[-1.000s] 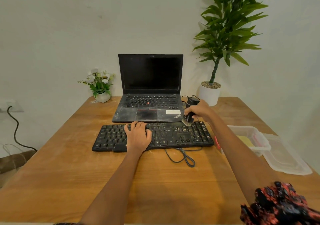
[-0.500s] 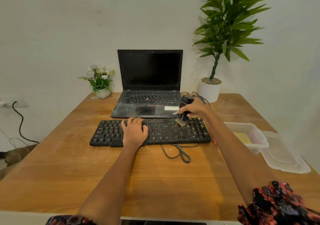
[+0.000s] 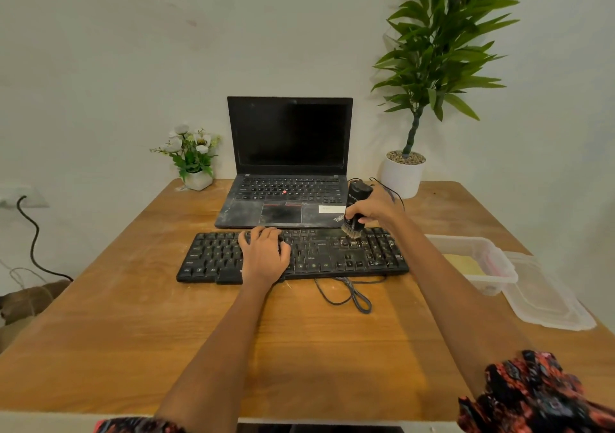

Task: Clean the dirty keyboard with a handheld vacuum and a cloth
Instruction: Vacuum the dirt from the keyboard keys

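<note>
Presently, on tabletop (image 3: 133,316): left hand (image 3: 264,256) spread flat, pressing keyboard (image 3: 332,256) middle; right hand (image 3: 374,209) gripping handheld vacuum (image 3: 356,208), bristles on right-side keys. Risk: hard brushing may unseat keycaps.

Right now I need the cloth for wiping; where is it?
In the head view, what looks like the yellow cloth lies inside the clear plastic container on the table's right edge, beside its lid.
</note>
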